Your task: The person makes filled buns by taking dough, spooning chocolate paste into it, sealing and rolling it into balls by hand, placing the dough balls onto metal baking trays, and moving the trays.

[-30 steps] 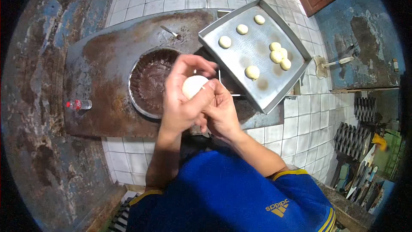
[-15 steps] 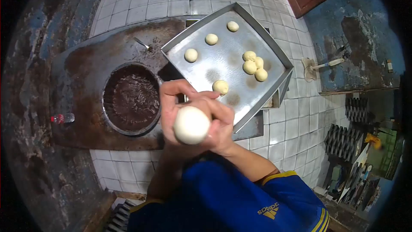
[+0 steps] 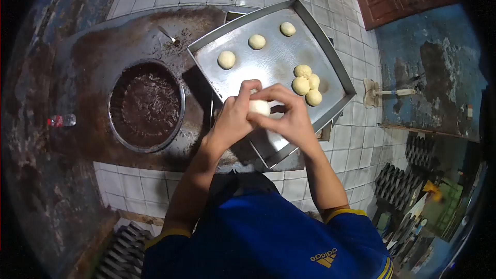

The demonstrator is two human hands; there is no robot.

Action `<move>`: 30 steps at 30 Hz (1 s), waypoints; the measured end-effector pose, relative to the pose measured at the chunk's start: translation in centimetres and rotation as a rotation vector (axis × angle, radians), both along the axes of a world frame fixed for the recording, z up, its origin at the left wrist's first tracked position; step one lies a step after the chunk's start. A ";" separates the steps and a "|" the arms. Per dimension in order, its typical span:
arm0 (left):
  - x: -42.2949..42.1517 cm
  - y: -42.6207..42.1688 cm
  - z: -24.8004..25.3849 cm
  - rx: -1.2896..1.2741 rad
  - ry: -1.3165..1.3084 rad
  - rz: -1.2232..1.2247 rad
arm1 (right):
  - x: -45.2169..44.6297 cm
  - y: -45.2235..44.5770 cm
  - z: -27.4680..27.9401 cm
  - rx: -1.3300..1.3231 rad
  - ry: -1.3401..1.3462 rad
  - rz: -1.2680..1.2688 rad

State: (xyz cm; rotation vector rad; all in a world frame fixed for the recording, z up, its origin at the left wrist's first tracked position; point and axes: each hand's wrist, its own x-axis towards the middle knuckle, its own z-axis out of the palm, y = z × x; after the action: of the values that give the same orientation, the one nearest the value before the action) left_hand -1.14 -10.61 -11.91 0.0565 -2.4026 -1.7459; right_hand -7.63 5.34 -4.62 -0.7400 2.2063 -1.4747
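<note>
Over the near part of a square metal tray [image 3: 274, 62], a smooth pale dough ball [image 3: 259, 107] is held between both of my hands. My left hand [image 3: 233, 119] curls around its left side. My right hand [image 3: 290, 114] grips it from the right, with thumb and fingers bent. Three separate dough balls, including a round one [image 3: 226, 60], lie along the tray's far left side. On its right side several dough balls [image 3: 301, 86] touch in a cluster. My hands cover part of the tray behind them.
A round metal basin [image 3: 182, 111] of dark brown filling [image 3: 147, 106] stands left of the tray on a stained worktop [image 3: 93, 83]. A spoon-like utensil [image 3: 166, 34] lies beyond it. A plastic bottle [image 3: 62, 120] is at far left.
Both hands have moved away from my body, lower over the tray, carrying the dough ball. My fingers now close around its sides. The dough ball nearest me on the tray is now hidden.
</note>
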 end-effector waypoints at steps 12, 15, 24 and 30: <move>9.3 -7.6 -2.0 -0.034 -0.147 0.253 | -1.5 -4.5 -16.0 0.685 0.844 0.274; 11.6 -7.7 -2.4 0.021 -0.215 0.303 | -2.2 -4.5 -17.1 0.689 0.715 0.247; 14.0 -8.3 -3.6 0.231 -0.111 0.389 | -4.0 2.4 -10.0 0.683 0.204 0.165; 10.8 -4.6 -2.0 0.559 -0.240 0.292 | -0.8 2.3 -10.5 0.630 0.038 0.173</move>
State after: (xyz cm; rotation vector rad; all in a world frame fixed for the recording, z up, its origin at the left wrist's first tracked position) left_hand 9.70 -15.21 -13.92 0.6818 -1.8335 -2.2916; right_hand -8.44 7.65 -15.17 -0.7098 2.3647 -0.6205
